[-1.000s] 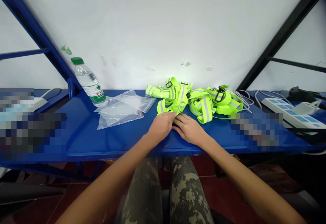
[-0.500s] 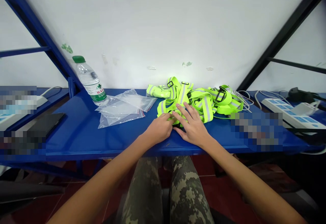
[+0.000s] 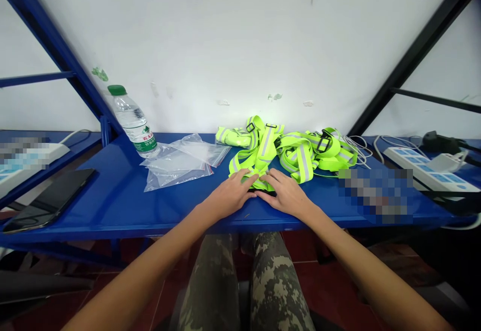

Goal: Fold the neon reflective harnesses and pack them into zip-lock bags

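A heap of neon-yellow reflective straps (image 3: 296, 148) with grey stripes and black buckles lies on the blue table (image 3: 124, 200) at the middle back. My left hand (image 3: 231, 193) rests on the near end of one strap, fingers laid over it. My right hand (image 3: 287, 193) lies beside it, fingers pressed down on the same folded strap end. Both hands meet at the strap's near fold, close to the table's front edge.
Clear zip bags (image 3: 180, 160) lie left of the straps, with a green-capped water bottle (image 3: 133, 120) behind them. A dark phone (image 3: 48, 200) lies at the far left. A power strip (image 3: 428, 170) and white cables (image 3: 361, 148) sit at the right.
My right hand's fingers, spread over the strap half a second ago, have drawn back toward me. Both hands now press the strap's near fold together.
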A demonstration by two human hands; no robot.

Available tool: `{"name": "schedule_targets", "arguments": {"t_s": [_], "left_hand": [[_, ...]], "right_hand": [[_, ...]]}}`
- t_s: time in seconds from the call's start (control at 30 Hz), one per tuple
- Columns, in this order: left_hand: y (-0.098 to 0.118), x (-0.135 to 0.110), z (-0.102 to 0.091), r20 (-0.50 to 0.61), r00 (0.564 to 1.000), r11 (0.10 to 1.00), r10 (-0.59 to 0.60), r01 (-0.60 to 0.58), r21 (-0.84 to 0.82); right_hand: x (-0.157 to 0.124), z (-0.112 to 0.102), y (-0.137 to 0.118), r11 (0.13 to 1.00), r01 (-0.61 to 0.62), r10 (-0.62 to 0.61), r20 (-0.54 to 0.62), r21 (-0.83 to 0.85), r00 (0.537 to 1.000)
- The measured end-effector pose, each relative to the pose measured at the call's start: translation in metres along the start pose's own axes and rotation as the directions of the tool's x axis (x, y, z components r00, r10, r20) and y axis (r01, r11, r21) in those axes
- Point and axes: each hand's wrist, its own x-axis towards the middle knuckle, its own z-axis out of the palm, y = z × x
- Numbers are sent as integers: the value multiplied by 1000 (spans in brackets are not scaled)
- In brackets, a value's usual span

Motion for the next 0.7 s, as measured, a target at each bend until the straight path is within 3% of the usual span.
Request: {"name": "schedule_targets", "arguments": {"t_s": [0.27,0.47,0.7], "left_hand": [[0,9,-5,148,986,958,70,-108,266],[-1,10,1,113,993,982,43,-62,176],[-5,11,3,-7,1000,1000,-3,3,26]], "right_hand": [[-5,4,9,987,34,-28,-43,156,999],[-4,8,10,997,-27,29,-36,72,999],[-3,4,8,991,-24,23,9,132,1000]]}}
